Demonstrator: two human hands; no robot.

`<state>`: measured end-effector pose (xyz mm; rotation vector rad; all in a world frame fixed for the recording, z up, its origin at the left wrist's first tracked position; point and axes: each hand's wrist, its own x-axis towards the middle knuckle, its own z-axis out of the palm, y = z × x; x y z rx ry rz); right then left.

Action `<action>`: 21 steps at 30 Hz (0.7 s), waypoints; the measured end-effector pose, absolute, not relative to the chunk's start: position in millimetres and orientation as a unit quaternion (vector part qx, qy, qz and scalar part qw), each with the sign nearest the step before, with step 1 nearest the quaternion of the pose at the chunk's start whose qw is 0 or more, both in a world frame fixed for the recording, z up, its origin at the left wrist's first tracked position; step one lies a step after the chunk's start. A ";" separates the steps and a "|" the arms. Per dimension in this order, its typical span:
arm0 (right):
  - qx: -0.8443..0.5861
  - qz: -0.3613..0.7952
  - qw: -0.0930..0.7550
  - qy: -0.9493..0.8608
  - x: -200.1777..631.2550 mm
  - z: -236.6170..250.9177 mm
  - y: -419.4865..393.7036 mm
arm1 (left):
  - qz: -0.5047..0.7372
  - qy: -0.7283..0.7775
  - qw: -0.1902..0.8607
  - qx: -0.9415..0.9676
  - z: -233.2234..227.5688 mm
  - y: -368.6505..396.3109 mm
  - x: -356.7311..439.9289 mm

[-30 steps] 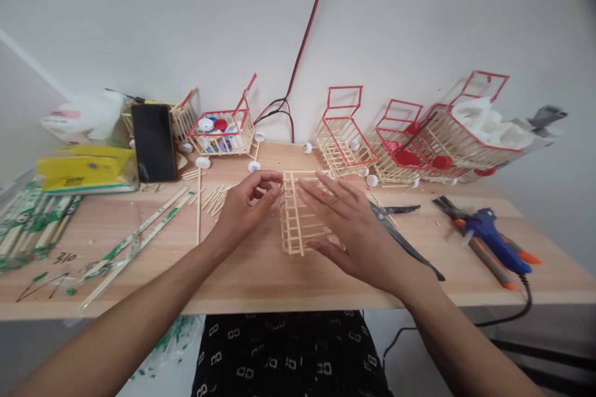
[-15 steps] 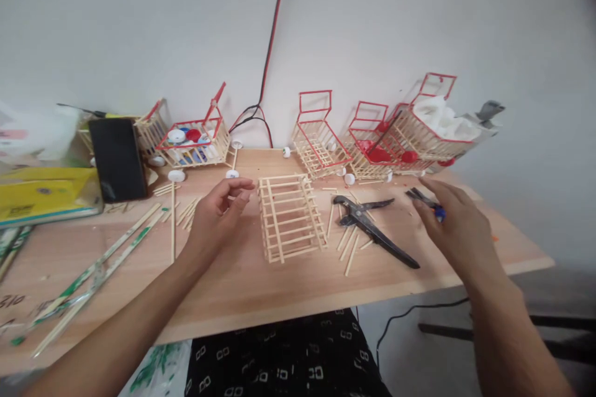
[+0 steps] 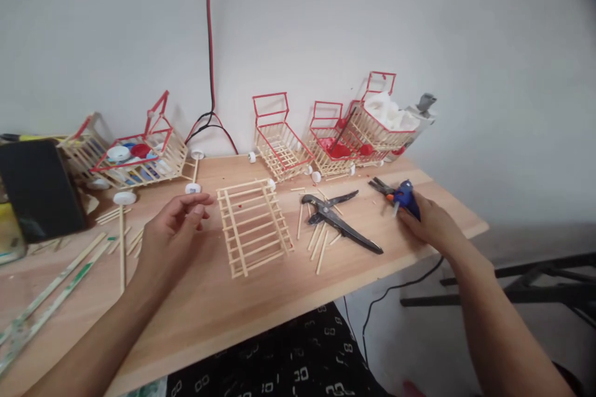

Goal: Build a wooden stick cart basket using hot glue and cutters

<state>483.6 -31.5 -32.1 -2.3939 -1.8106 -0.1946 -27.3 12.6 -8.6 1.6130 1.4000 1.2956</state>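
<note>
Pale grey wall backs a light wooden table (image 3: 261,298), with a red and black cable (image 3: 209,49) running down the wall to the table's far edge. Along that far edge stand small carts built of thin wooden sticks with red-painted rims and handles: one cart toward the far left (image 3: 139,158) holds white, red and blue bottle caps, another (image 3: 277,139) stands bare in the middle, and two toward the far right hold red caps (image 3: 333,149) and crumpled white material (image 3: 384,115). A flat stick lattice (image 3: 252,226) lies near the middle of the table, loose sticks (image 3: 319,242) just beside it and black pliers (image 3: 339,220) beyond them. The left hand (image 3: 170,236) hovers just left of the lattice, fingers (image 3: 195,200) loosely curled and holding nothing. The right hand (image 3: 431,226) closes on a blue glue gun (image 3: 406,196) with an orange nozzle near the table's right edge. A dark phone (image 3: 37,189) leans at the left.
</note>
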 end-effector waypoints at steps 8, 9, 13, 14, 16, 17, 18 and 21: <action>-0.799 -0.056 0.069 -0.595 485.5 -16.2 -38.7 | 0.492 0.527 0.321 0.614 -13.9 16.2 -29.1; -0.805 -0.046 0.074 -0.587 486.1 -14.2 -39.1 | 0.491 0.527 0.322 0.614 -14.0 16.2 -29.5; -0.790 -0.024 0.103 -0.604 487.2 -9.1 -36.0 | 0.489 0.528 0.323 0.615 -13.2 14.9 -30.7; -0.785 -0.021 0.110 -0.609 485.8 -7.2 -34.7 | 0.489 0.528 0.323 0.615 -12.9 14.4 -30.8; -0.781 -0.011 0.122 -0.612 479.6 -1.8 -32.9 | 0.488 0.530 0.322 0.615 -12.5 13.6 -31.1; -0.783 -0.008 0.127 -0.609 475.2 1.5 -32.8 | 0.488 0.530 0.320 0.615 -12.5 13.3 -31.2; -0.783 -0.007 0.133 -0.607 470.6 4.8 -33.3 | 0.489 0.529 0.318 0.617 -12.5 13.1 -31.4; -0.791 -0.009 0.147 -0.594 463.1 10.7 -38.7 | 0.494 0.523 0.314 0.620 -13.6 13.5 -32.0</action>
